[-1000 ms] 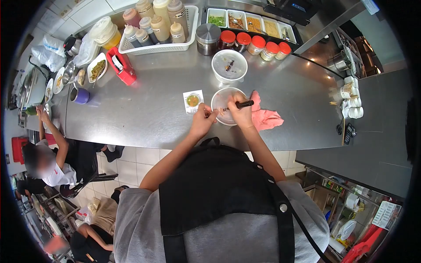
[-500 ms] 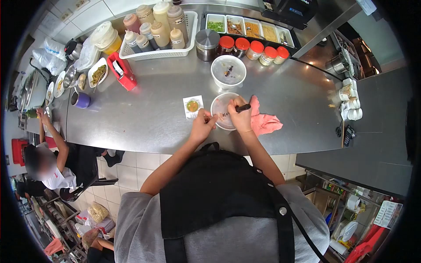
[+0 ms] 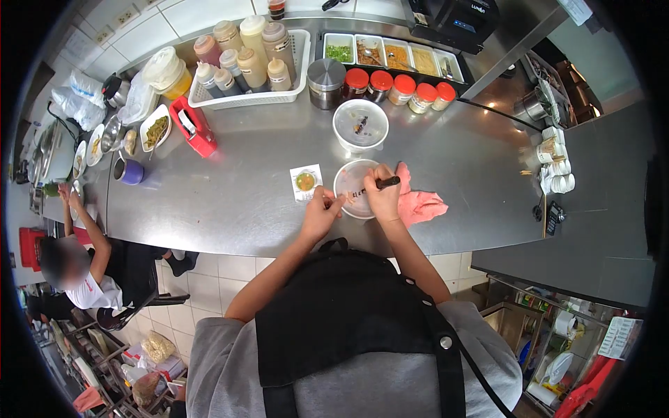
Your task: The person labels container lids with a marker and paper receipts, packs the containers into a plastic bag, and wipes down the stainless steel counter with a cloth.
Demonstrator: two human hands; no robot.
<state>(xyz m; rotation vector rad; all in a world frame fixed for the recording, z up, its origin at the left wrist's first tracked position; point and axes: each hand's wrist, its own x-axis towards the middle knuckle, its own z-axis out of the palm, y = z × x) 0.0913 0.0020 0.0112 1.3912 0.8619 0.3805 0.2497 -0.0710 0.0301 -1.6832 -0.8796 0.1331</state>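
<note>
Lidded bowl (image 3: 352, 173): on counter (image 3: 244, 219), near edge, apparently for reach. Left hand (image 3: 320, 213): at rim, likely steadying; finger closure unclear. Right hand (image 3: 382, 200): clamped on black marker (image 3: 389, 182) above lettered lid, likely for stroke control. Pink cloth (image 3: 422, 206): alongside.

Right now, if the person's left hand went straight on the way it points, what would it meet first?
The left hand would likely meet the nearer lidded bowl, right at its fingertips; whether they touch is unclear from above.

Near lid marks (image 3: 358, 194) — illegible, black machine lettering (image 3: 478, 10) — blurred
</note>
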